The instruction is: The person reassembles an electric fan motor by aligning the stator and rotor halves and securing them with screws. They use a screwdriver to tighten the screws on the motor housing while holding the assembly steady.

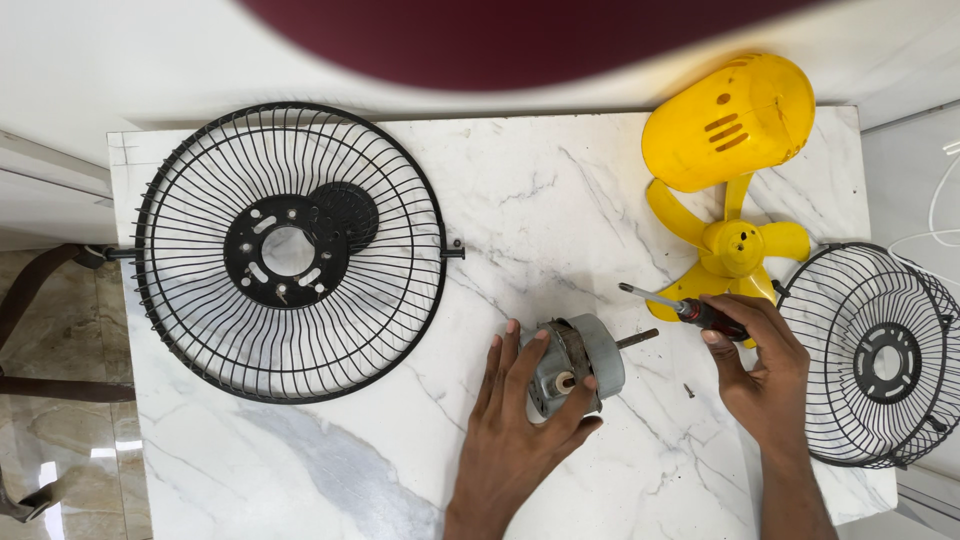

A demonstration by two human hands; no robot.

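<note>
Left hand: your left hand (520, 415) lies flat and spread on the counter (520, 190), fingers and thumb cupped around the grey fan motor (578, 365) without closing fully.
Motor: it lies on its side against your left palm, its shaft (637, 338) pointing toward your right hand.
Right hand: your right hand (762, 365) is closed on a screwdriver (685, 309), the tip aimed away to its left, above the motor shaft.
Loose screw: a small screw (689, 390) lies on the counter just left of your right hand.
Beyond the right hand: a yellow fan blade (730, 250) touches the screwdriver handle; a yellow motor cover (730, 125) sits farther out.
Right of the right hand: a black wire grille (880, 355), dished upward, nothing loose visible in it.
Far left of the left hand: a larger black wire grille (290, 250), holding a black round cap (345, 212) on its centre plate.
</note>
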